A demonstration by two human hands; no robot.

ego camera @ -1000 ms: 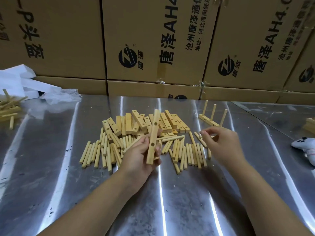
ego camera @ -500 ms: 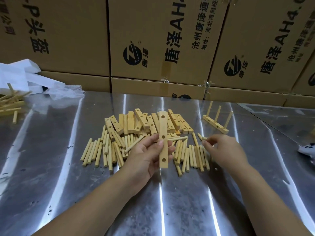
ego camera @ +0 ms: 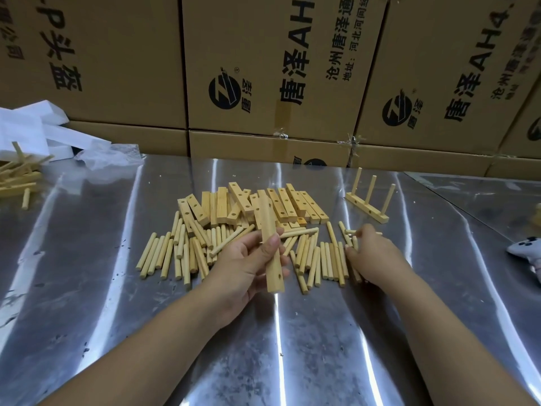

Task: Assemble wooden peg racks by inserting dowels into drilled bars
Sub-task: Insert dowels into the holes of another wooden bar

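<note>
My left hand (ego camera: 246,265) grips a drilled wooden bar (ego camera: 270,247), held nearly upright above the metal table (ego camera: 322,347); one hole shows near its lower end. My right hand (ego camera: 373,253) rests on the loose dowels (ego camera: 328,259), its fingertips pinching at a dowel (ego camera: 352,238) at the right end of the row. Whether that dowel is lifted I cannot tell. Behind the dowels lies a heap of drilled bars (ego camera: 278,205). A finished rack (ego camera: 369,205) with three upright pegs stands to the right.
Stacked cardboard boxes (ego camera: 263,83) wall off the back of the table. Far left lie more wooden pieces (ego camera: 17,177), white foam blocks (ego camera: 32,130) and a crumpled plastic bag (ego camera: 108,156). A white game controller (ego camera: 527,253) sits at the right edge.
My left hand has turned the bar about its length, so its row of holes now faces sideways. My right hand has stayed on the dowels at the right, fingers working among them.
</note>
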